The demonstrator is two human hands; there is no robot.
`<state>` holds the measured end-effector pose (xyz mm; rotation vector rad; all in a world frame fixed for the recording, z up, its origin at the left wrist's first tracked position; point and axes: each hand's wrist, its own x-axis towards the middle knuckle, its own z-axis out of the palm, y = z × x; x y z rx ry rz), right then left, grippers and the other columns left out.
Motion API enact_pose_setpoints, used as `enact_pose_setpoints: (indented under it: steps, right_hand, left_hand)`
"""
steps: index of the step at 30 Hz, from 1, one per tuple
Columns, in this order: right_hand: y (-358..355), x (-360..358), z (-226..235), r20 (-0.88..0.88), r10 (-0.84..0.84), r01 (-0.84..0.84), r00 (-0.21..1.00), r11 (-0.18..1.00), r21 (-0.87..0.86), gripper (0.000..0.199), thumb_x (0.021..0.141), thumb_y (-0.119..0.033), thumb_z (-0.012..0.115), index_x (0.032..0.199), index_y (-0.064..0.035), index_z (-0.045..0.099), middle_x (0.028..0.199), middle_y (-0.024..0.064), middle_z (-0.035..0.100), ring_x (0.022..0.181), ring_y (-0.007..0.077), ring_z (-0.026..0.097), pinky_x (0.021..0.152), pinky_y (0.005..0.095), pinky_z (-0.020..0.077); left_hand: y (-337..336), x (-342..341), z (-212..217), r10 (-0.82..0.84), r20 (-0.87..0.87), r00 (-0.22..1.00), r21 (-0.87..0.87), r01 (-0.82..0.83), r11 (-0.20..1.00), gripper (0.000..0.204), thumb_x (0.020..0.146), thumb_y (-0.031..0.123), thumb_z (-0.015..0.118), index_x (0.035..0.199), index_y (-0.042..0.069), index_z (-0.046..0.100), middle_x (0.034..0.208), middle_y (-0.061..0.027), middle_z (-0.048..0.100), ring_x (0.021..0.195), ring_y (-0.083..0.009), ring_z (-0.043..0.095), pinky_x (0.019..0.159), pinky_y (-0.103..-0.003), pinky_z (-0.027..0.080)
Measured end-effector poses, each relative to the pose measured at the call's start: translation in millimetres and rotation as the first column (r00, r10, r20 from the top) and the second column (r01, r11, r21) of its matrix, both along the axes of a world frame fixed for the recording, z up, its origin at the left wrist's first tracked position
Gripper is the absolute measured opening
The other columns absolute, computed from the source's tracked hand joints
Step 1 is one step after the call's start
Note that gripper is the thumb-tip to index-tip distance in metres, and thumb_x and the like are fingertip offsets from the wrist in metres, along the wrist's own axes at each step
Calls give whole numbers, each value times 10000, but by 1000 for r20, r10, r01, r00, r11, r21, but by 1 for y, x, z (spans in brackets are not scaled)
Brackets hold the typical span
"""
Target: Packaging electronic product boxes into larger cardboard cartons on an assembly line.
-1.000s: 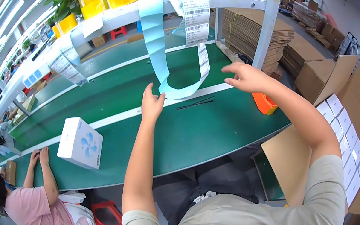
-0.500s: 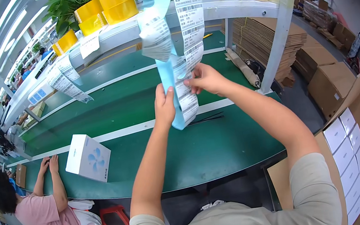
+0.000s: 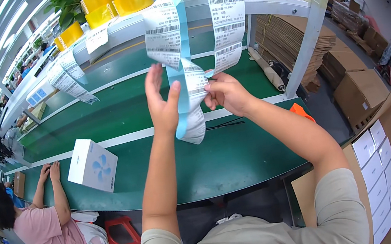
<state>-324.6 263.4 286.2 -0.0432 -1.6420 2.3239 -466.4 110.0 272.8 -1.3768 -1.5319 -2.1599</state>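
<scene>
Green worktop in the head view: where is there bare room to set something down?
The green worktop is bare between the left forearm and right forearm, from the thin black strips to its front edge, and between the white fan-print box and left forearm. Crowded: around the left hand and right hand, where the label strip hangs.

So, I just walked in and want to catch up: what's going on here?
A person's right hand pinches the edge of a blue-backed label strip hanging in front of the shelf. The left hand is open beside it; whether it touches is unclear. A white box with a blue fan picture sits on the green table, off to the left, with a seated co-worker beyond it.
</scene>
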Motion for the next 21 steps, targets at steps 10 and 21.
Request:
enact_pose_setpoints:
  steps: [10,21]
  right_hand:
    - [3,-3,4,70,297,-298,952,955,0,487,1064,-415,486,1380,-47,533,1034,66,663,873,149,629,709,319,523]
    - [6,52,119,161,225,-271,961,643,717,403,1031,-350,622,1217,2,682,1019,92,731,979,163,699,825,290,559]
  left_hand:
    - [-10,-15,66,-461,70,885,77,456,887,363,900,58,770,1222,13,608,1244,-135,661,1130,-181,614,972,-342,485]
    - [-77,-22,134,-391,-44,919,-249,369,896,121,942,52,705,1031,22,628,953,-29,689,824,-95,641,765,-244,521]
